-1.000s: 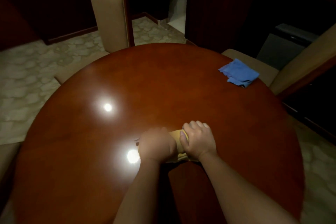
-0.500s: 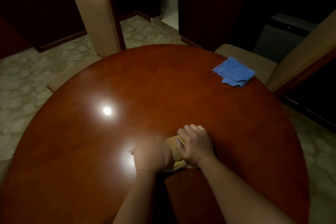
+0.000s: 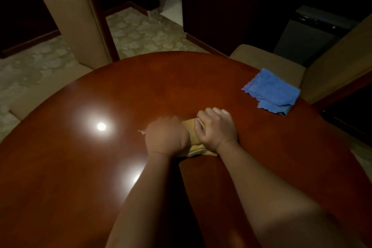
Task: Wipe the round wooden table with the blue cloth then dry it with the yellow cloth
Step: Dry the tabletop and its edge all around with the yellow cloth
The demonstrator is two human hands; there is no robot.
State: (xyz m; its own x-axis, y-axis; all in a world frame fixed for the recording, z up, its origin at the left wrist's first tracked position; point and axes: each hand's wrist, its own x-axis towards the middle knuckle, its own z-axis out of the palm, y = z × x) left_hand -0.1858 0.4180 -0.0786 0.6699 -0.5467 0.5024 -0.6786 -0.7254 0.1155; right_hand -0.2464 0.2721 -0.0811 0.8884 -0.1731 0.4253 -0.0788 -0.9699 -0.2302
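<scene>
Drying is judged to be the step in hand: the yellow cloth (image 3: 194,143) is bunched on the round wooden table (image 3: 141,90) near its middle, and both hands are set on it. The left hand (image 3: 166,139) is closed over the left part of the cloth, knuckles up; its fingertips are hidden, so the exact grip cannot be told. The right hand (image 3: 218,129) is curled round the right part, with the thumb pressed into the fabric. The blue cloth (image 3: 271,91) is laid flat at the far right edge of the table, well apart from the hands and untouched, so the wiping step is judged complete.

For the next move, downward pressure is to be kept on the bunched cloth while it is drawn across the surface; the far half and the left side, where lamp reflections show, are judged to need coverage.

Count: one table, one yellow cloth, one blue cloth, two hands, two upholstered chairs, one at the far left (image 3: 70,18) and one at the right (image 3: 267,60).
</scene>
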